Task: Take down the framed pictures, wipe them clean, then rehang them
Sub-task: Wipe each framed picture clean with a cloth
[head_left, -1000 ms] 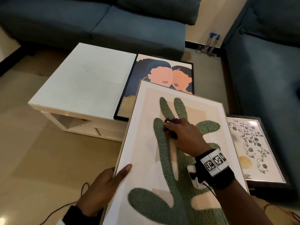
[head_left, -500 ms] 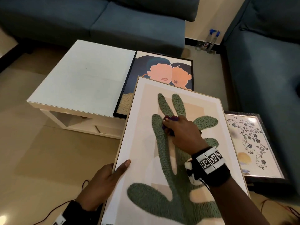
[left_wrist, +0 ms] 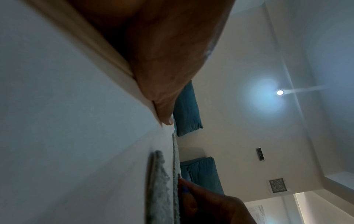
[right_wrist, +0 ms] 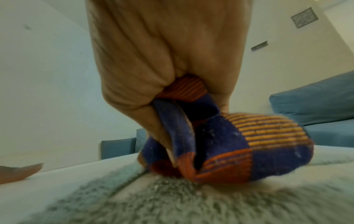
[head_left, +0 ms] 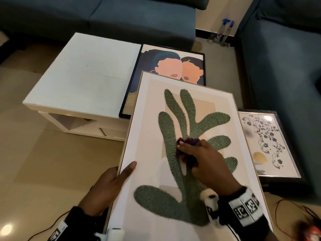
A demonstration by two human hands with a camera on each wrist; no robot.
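A large framed picture of a green cactus shape (head_left: 173,129) lies tilted in front of me, its far end over the white table. My left hand (head_left: 111,181) grips its left edge, thumb (head_left: 129,169) on the glass and fingers hidden beneath. My right hand (head_left: 205,164) holds a bunched blue-and-orange cloth (head_left: 187,142) and presses it on the middle of the picture. In the right wrist view the fingers (right_wrist: 153,60) curl round the cloth (right_wrist: 239,144) against the green print.
A black-framed picture of two faces (head_left: 172,66) lies on the white low table (head_left: 83,75). A floral framed picture (head_left: 267,141) lies at the right by a blue sofa (head_left: 286,66). Another sofa (head_left: 104,14) stands behind, spray bottles (head_left: 224,32) in the corner. Cables run along the floor (head_left: 43,153).
My right hand has drawn the cloth down the picture toward me, from the upper cactus arms to the middle. The left hand keeps its hold on the frame's edge.
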